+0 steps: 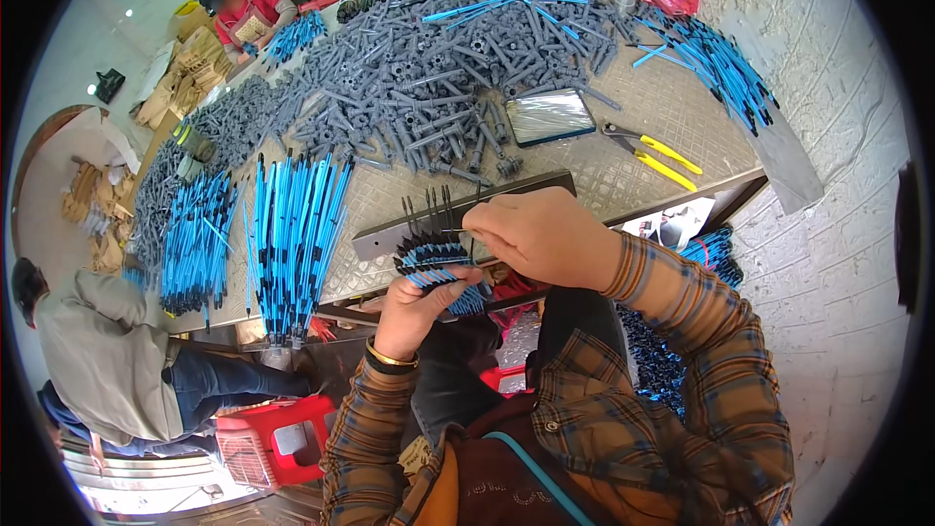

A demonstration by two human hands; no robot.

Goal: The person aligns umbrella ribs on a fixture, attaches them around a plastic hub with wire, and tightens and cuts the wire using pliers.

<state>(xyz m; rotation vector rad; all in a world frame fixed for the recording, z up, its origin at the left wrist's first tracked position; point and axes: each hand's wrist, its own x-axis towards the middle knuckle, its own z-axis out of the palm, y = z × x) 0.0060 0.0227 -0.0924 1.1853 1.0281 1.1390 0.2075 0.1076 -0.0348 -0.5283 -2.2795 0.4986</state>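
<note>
My left hand (417, 300) grips a round bundle of blue and black ribs (435, 263), held at the near edge of the metal table (623, 170). Thin dark wire ends (433, 206) stick up from the bundle. My right hand (542, 234) pinches at the top of the bundle, fingers closed on a thin wire. A dark metal bar (390, 234) lies on the table just behind both hands.
A large heap of grey plastic parts (438, 68) covers the far table. Blue rib bundles (297, 224) lie at left and more blue ribs (716, 63) at right. Yellow-handled pliers (654, 156) and a phone (548, 116) lie nearby. A seated person (107, 351) is at lower left, another person (248, 12) far off.
</note>
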